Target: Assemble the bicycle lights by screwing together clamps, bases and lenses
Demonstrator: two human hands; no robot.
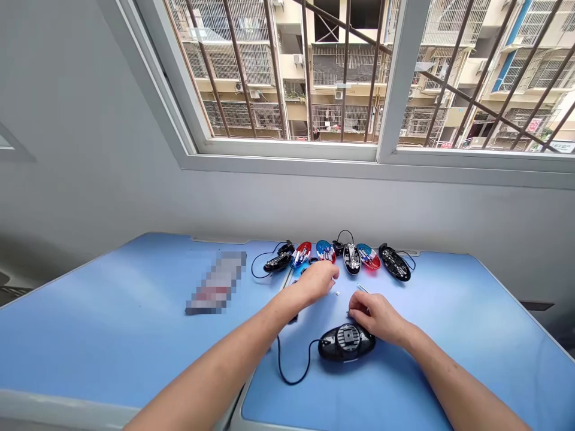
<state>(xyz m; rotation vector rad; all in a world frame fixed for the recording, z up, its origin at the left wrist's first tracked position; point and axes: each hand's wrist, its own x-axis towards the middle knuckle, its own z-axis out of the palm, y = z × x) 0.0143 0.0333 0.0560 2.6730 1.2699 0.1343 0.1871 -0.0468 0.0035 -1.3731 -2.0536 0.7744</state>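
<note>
A black oval device (335, 346) with a round ribbed centre lies on the blue table, its black cord (294, 382) looping out to the left. My right hand (375, 314) is closed just above its right end, fingertips pinched around something small that I cannot make out. A thin metal rod (363, 288) shows behind those fingers. Farther forward, my left hand (320, 279) reaches over the table with its fingers curled together; what they hold, if anything, is hidden. Close to its fingertips lies a tiny pale piece (338, 293).
Along the back of the table (148, 299) lie opened black casings (395, 263) with cords, and red-and-blue shells (369, 256). A blurred flat item (218, 284) lies left. A dark part (293, 318) is partly under my left forearm. The wall and barred window stand behind.
</note>
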